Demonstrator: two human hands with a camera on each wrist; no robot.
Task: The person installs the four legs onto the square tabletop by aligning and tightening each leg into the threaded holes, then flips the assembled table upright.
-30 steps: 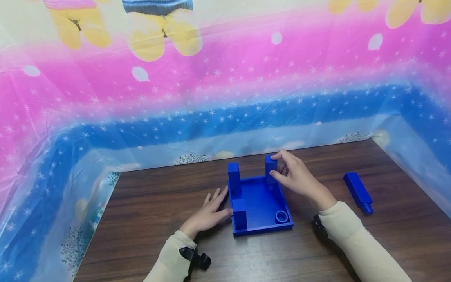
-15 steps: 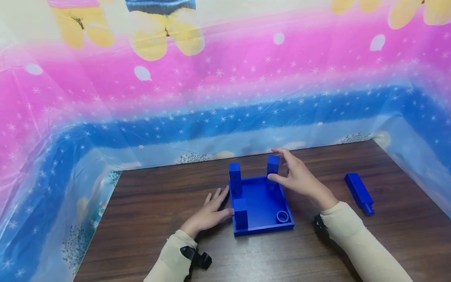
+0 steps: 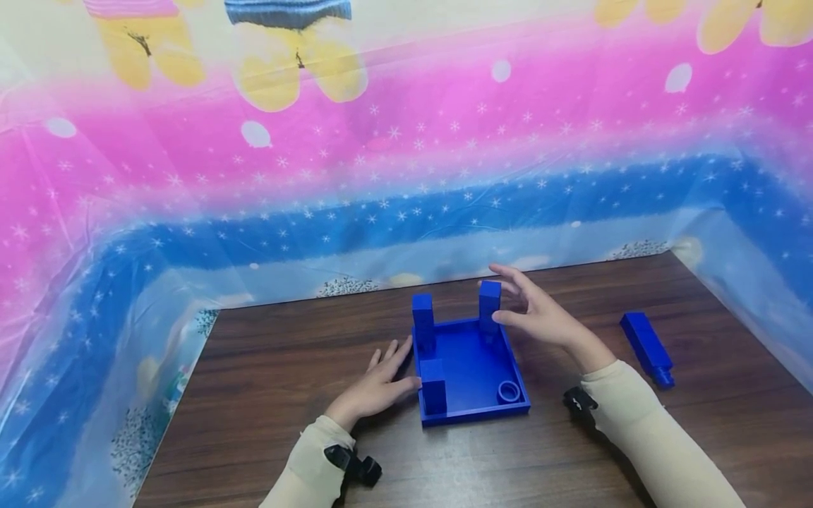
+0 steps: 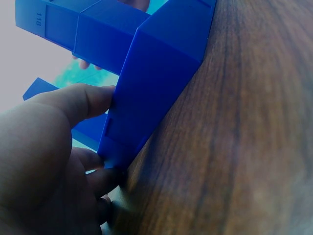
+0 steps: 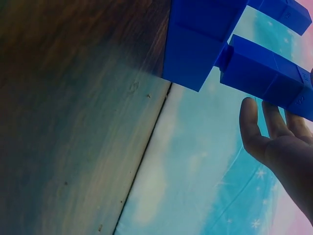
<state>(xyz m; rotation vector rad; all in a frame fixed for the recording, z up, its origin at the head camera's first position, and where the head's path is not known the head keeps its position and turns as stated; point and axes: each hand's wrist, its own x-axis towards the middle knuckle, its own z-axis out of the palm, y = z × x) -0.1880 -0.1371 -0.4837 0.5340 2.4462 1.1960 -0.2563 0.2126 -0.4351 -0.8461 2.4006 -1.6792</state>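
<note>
A shallow square blue tray (image 3: 466,363) sits on the table with posts standing in three of its corners. The far-right post (image 3: 490,303) joins its corner by a narrower neck, seen in the right wrist view. Around that post, my right hand (image 3: 540,307) has loose, extended fingers, thumb close to its side. My left hand (image 3: 375,388) lies flat by the tray's left side, its thumb touching the wall (image 4: 146,88). The near-left post (image 3: 434,388) stands beside that thumb, the far-left post (image 3: 423,321) behind it. A round socket (image 3: 508,391) occupies the near-right corner.
Another blue post (image 3: 646,347) lies on its side to the right, its round threaded-looking end toward me. The wooden table (image 3: 286,353) ends at a patterned pink and blue cloth (image 3: 406,176) behind and at both sides.
The right hand's fingertips have come off the far-right post's top and spread; the hand has loosened around it. The left hand and tray stay in place.
</note>
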